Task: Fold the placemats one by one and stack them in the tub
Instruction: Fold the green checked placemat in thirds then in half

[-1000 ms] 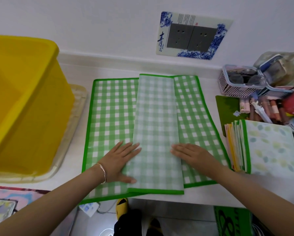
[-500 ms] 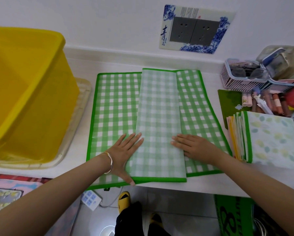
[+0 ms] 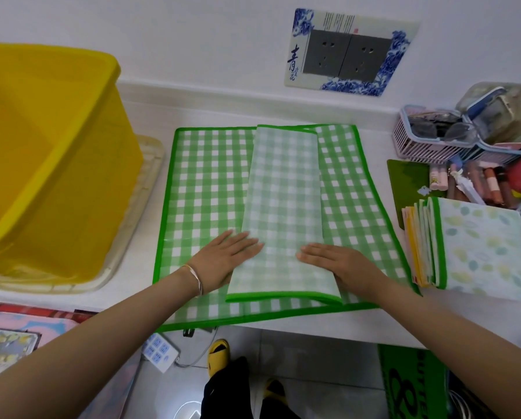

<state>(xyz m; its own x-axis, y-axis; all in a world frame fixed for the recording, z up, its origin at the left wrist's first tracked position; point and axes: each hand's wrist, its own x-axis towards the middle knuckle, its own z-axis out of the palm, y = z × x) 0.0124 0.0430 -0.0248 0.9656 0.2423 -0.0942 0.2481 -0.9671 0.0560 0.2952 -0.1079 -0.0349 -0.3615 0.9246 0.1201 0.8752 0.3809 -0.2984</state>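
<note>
A green-and-white checked placemat (image 3: pixel 210 189) with a green border lies flat on the white table. Its right part is folded over, so a paler strip (image 3: pixel 283 201) runs down the middle. My left hand (image 3: pixel 227 261) lies flat, fingers apart, on the strip's near left edge. My right hand (image 3: pixel 340 264) presses flat on the strip's near right side. A big yellow tub (image 3: pixel 41 164) stands at the left; its inside looks bare. A stack of folded placemats (image 3: pixel 476 246), the top one with a leaf print, sits at the right.
The tub rests on a cream tray (image 3: pixel 138 207). Cosmetics and a pink basket (image 3: pixel 428 140) crowd the back right corner. A wall socket plate (image 3: pixel 349 52) is behind. Below the table edge are a power strip (image 3: pixel 161 352) and yellow slippers (image 3: pixel 218 355).
My right hand slid left onto the folded strip. The strip's near end is narrower and shifted left, and its far right edge has lifted a little. My left hand stays at the strip's left edge.
</note>
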